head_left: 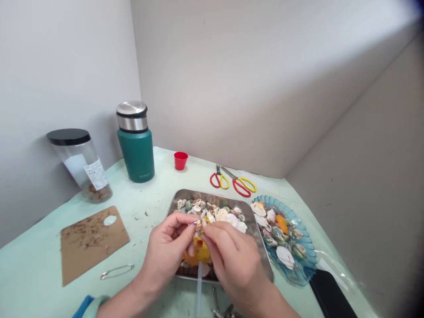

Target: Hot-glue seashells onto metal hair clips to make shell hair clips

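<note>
Between my fingertips is a small brown-and-white spiral seashell (199, 226). My left hand (168, 243) pinches it from the left, and my right hand (235, 254) grips its right side with thumb and fingers. Both hands are over a metal tray (256, 234) of mixed shells (222, 215), some white and flat, others small and greenish. Below the fingers, partly hidden, lies a yellow glue gun (202, 255). A translucent glue stick (199, 287) sticks out of it toward me.
Right of the tray stands a blue scalloped dish (309, 260) of shells, near a black flat object (331, 293). Scissors (243, 186) and a red cup (180, 160) are behind. Leftward are a green flask (136, 154), a jar (79, 163), cardboard (79, 260) and a large safety pin (116, 271).
</note>
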